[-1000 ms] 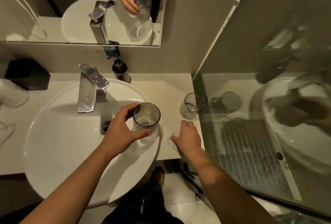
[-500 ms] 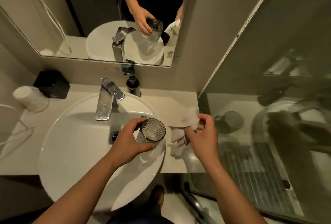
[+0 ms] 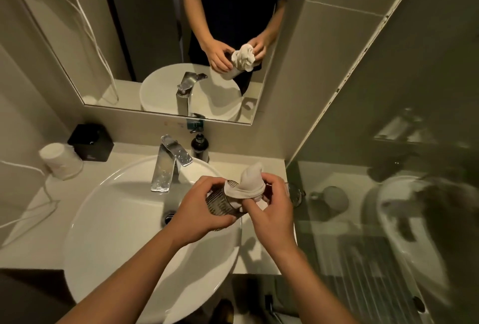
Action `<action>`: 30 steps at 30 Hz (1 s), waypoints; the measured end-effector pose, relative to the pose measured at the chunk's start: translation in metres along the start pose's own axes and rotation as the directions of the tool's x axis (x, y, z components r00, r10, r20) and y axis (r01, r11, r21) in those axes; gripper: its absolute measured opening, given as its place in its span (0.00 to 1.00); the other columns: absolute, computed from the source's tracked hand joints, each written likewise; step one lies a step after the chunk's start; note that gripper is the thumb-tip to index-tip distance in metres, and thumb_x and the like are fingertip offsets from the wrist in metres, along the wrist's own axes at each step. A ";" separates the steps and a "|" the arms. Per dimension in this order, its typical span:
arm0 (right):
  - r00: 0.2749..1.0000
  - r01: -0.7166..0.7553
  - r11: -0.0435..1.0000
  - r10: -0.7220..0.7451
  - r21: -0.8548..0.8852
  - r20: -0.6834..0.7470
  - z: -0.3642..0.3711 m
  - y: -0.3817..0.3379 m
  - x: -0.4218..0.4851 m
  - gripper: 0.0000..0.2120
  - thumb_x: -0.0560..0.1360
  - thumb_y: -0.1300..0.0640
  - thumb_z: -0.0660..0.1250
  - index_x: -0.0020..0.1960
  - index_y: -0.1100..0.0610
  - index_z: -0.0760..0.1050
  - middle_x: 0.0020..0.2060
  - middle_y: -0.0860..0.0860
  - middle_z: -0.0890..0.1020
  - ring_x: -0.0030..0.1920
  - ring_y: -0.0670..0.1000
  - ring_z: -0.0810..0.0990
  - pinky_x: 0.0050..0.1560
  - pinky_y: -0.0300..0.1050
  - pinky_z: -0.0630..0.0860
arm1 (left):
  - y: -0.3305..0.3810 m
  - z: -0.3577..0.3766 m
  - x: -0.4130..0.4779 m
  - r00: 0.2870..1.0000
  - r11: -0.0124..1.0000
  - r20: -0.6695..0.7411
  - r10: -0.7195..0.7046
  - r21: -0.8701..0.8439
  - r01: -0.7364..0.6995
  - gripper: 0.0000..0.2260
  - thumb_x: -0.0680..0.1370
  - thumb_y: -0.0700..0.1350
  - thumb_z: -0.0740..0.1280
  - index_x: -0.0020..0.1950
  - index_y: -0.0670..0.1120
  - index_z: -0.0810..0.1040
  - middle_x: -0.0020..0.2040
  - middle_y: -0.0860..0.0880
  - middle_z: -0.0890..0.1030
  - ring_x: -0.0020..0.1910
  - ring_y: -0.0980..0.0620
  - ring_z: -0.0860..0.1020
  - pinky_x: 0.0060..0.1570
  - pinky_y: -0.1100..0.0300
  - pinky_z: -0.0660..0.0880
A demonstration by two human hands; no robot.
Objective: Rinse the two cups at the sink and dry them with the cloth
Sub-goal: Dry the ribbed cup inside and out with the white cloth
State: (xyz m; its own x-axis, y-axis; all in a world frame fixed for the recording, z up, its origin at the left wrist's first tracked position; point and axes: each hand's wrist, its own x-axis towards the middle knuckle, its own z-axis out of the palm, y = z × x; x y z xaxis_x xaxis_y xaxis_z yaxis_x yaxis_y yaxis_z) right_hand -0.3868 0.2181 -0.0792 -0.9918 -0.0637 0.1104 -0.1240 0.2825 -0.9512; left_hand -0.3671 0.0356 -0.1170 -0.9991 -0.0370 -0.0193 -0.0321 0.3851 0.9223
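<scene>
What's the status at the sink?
Left hand gripping ribbed cup. Right hand stuffing cloth into it. Second cup waiting behind right hand. Nothing obstructing.

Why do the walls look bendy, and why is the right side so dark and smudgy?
Head view: the wide lens curves straight lines, so the mirror edges and wall lean outward. The glass panel at right is dark and shows a smeared reflection of the sink and arms. Warm dim light casts soft shadows of the hands into the sink. The tap glints with glare.

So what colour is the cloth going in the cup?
White, or off-white: the cloth shows best in the head view.
</scene>
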 end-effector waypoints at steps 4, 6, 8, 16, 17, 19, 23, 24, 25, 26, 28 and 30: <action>0.988 0.113 0.971 -0.088 -0.211 0.125 -0.003 -0.002 0.009 0.20 0.70 0.54 0.80 0.57 0.49 0.76 0.59 0.43 0.74 0.61 0.42 0.75 0.57 0.38 0.76 | 0.007 -0.007 0.001 0.999 0.998 0.019 0.049 0.042 -0.050 0.33 0.61 0.53 0.81 0.65 0.54 0.78 0.60 0.56 0.77 0.60 0.59 0.77 0.60 0.65 0.75; 0.974 0.136 0.959 -0.083 -0.249 0.213 -0.006 -0.008 0.013 0.19 0.71 0.52 0.80 0.56 0.48 0.74 0.61 0.40 0.75 0.62 0.41 0.75 0.58 0.40 0.76 | 0.010 -0.011 0.003 0.998 0.997 0.036 0.060 0.050 -0.062 0.33 0.61 0.53 0.81 0.65 0.55 0.79 0.59 0.56 0.78 0.60 0.57 0.78 0.60 0.62 0.76; 0.948 0.118 0.967 -0.043 -0.224 0.315 -0.012 -0.016 0.017 0.16 0.73 0.53 0.77 0.55 0.46 0.73 0.61 0.37 0.78 0.61 0.42 0.77 0.60 0.44 0.77 | 0.014 -0.016 0.004 0.995 0.995 0.056 0.078 0.051 -0.081 0.31 0.62 0.50 0.82 0.63 0.60 0.79 0.59 0.57 0.79 0.59 0.58 0.78 0.59 0.63 0.75; 0.862 0.043 0.986 0.046 -0.163 0.504 -0.032 -0.032 0.038 0.23 0.72 0.54 0.78 0.63 0.42 0.73 0.54 0.48 0.79 0.52 0.47 0.80 0.55 0.44 0.80 | 0.019 -0.038 0.010 0.989 0.997 0.136 0.064 0.023 -0.068 0.33 0.62 0.48 0.84 0.67 0.55 0.81 0.60 0.57 0.80 0.60 0.61 0.79 0.60 0.69 0.74; 0.853 0.068 0.982 0.034 -0.176 0.521 -0.031 -0.033 0.039 0.22 0.73 0.55 0.78 0.64 0.43 0.75 0.55 0.48 0.80 0.52 0.47 0.80 0.54 0.44 0.80 | 0.019 -0.040 0.011 0.987 0.998 0.150 0.063 0.003 -0.064 0.33 0.62 0.49 0.84 0.67 0.55 0.81 0.60 0.57 0.80 0.60 0.60 0.79 0.61 0.66 0.75; 0.853 0.124 0.969 0.005 -0.212 0.521 -0.028 -0.033 0.040 0.14 0.74 0.55 0.78 0.57 0.48 0.79 0.54 0.48 0.79 0.53 0.47 0.79 0.54 0.46 0.80 | 0.021 -0.043 0.014 0.986 0.998 0.160 0.054 -0.049 -0.047 0.33 0.61 0.51 0.83 0.66 0.54 0.81 0.60 0.56 0.81 0.59 0.58 0.81 0.61 0.61 0.78; 0.872 0.126 0.971 -0.011 -0.203 0.489 -0.022 -0.033 0.037 0.09 0.74 0.56 0.78 0.50 0.51 0.79 0.51 0.49 0.78 0.52 0.48 0.78 0.51 0.44 0.77 | 0.022 -0.047 0.019 0.985 0.992 0.172 0.031 -0.125 -0.010 0.30 0.61 0.50 0.83 0.62 0.54 0.81 0.58 0.51 0.83 0.57 0.53 0.83 0.59 0.50 0.82; 0.868 0.096 0.979 0.006 -0.180 0.496 -0.023 -0.032 0.036 0.08 0.75 0.56 0.77 0.50 0.50 0.78 0.50 0.48 0.81 0.50 0.48 0.79 0.50 0.46 0.77 | 0.020 -0.048 0.020 0.986 0.988 0.168 0.020 -0.154 0.006 0.29 0.61 0.49 0.83 0.60 0.55 0.80 0.58 0.49 0.82 0.57 0.51 0.83 0.59 0.49 0.81; 0.860 0.059 0.986 0.029 -0.157 0.510 -0.024 -0.032 0.036 0.07 0.76 0.56 0.75 0.50 0.51 0.78 0.48 0.49 0.82 0.48 0.49 0.80 0.49 0.49 0.78 | 0.018 -0.050 0.020 0.987 0.983 0.163 0.004 -0.184 0.026 0.27 0.61 0.50 0.83 0.58 0.55 0.80 0.57 0.47 0.82 0.57 0.49 0.82 0.59 0.48 0.81; 0.850 0.032 0.991 0.043 -0.132 0.525 -0.026 -0.032 0.036 0.07 0.77 0.57 0.74 0.51 0.52 0.77 0.47 0.50 0.83 0.48 0.52 0.81 0.49 0.52 0.80 | 0.017 -0.051 0.020 0.986 0.974 0.165 -0.013 -0.220 0.050 0.26 0.60 0.50 0.83 0.56 0.54 0.80 0.57 0.45 0.82 0.56 0.48 0.82 0.59 0.47 0.81; 0.838 -0.027 0.998 0.055 -0.059 0.543 -0.027 -0.034 0.035 0.09 0.78 0.58 0.73 0.56 0.53 0.77 0.49 0.53 0.84 0.49 0.56 0.83 0.51 0.57 0.81 | 0.012 -0.054 0.021 0.980 0.951 0.197 -0.040 -0.294 0.098 0.23 0.61 0.48 0.83 0.53 0.53 0.80 0.56 0.41 0.83 0.52 0.47 0.83 0.58 0.43 0.81; 0.830 -0.105 0.994 0.071 0.029 0.554 -0.027 -0.036 0.032 0.12 0.79 0.62 0.71 0.61 0.54 0.75 0.50 0.53 0.85 0.49 0.56 0.83 0.51 0.54 0.81 | 0.010 -0.054 0.022 0.971 0.936 0.237 -0.044 -0.329 0.123 0.21 0.63 0.47 0.82 0.52 0.50 0.80 0.52 0.42 0.85 0.49 0.47 0.83 0.56 0.43 0.80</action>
State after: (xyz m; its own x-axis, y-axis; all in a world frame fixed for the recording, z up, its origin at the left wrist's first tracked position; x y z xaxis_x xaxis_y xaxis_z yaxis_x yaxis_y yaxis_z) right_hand -0.4152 0.2314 -0.0337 -0.8155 -0.5627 -0.1356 -0.0186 0.2597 -0.9655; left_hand -0.3879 -0.0109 -0.0874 -0.9746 0.1653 -0.1510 -0.1441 0.0528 0.9882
